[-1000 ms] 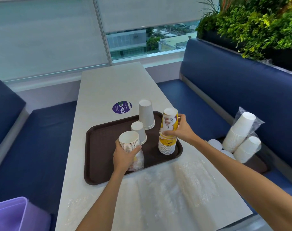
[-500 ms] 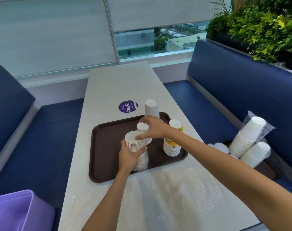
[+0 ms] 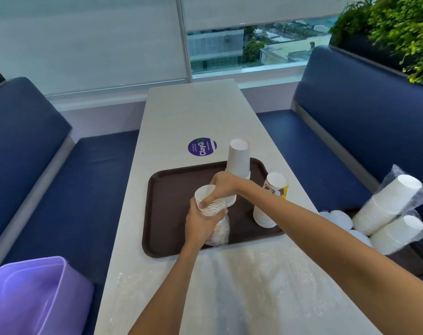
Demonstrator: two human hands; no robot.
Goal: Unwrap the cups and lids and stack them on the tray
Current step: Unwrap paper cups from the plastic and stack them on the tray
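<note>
Over the brown tray on the desk, the left hand gripped the stack of small cups low, at its wrapper, and the right hand pinched the top rims. I judged the cups should be pulled straight up, with the wrapper held firmly.

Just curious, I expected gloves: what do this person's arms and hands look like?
No gloves on the left hand or right hand, and no ring, watch or bracelet shows. The left forearm and right forearm are uncovered; no sleeve is in view.
</note>
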